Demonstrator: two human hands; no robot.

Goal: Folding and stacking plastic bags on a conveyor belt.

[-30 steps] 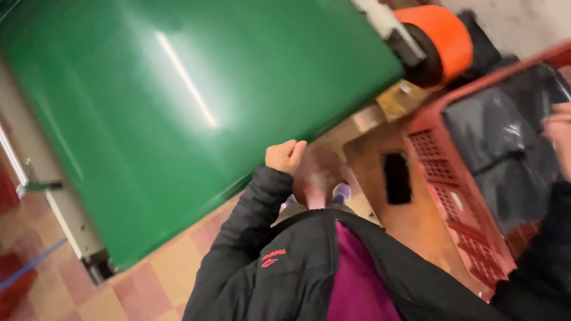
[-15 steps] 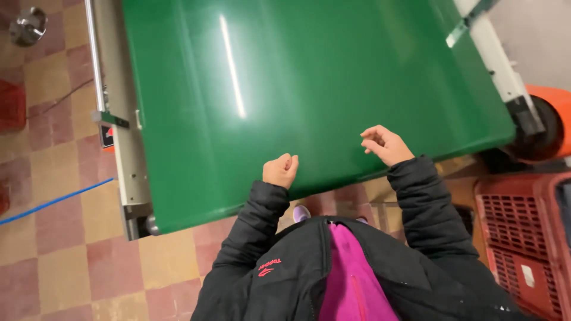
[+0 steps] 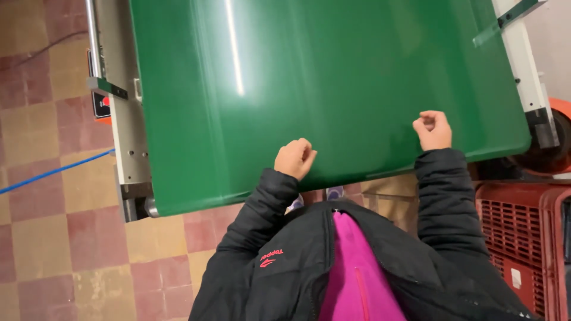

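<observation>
Both hands are now over the wide, glossy green conveyor belt (image 3: 333,89), where a second ago only the left one showed near its edge and the right was off toward the red plastic crate (image 3: 517,238); the view has swung round so the belt now fills the top of the scene with its near edge running slantwise in front of the person. The left hand (image 3: 294,158) sits just at that near edge, fingers curled loosely into the palm, holding nothing that I can see. The right hand (image 3: 433,129) is a little further in over the belt, fingers likewise curled in a soft fist, thumb against the forefinger, and it too looks empty, though whether something small is pinched there I cannot tell. The belt surface around both hands is bare and shiny, with a long streak of light reflected down it. My reading is that the person has turned from the crate to face the belt squarely, and both hands are poised at it rather than carrying anything. The grey metal side frame (image 3: 122,119) of the conveyor runs down the left, above a checked floor of red and tan tiles (image 3: 53,238), where a blue cable (image 3: 53,172) crosses. The black jacket sleeves (image 3: 262,208) reach to both wrists.
</observation>
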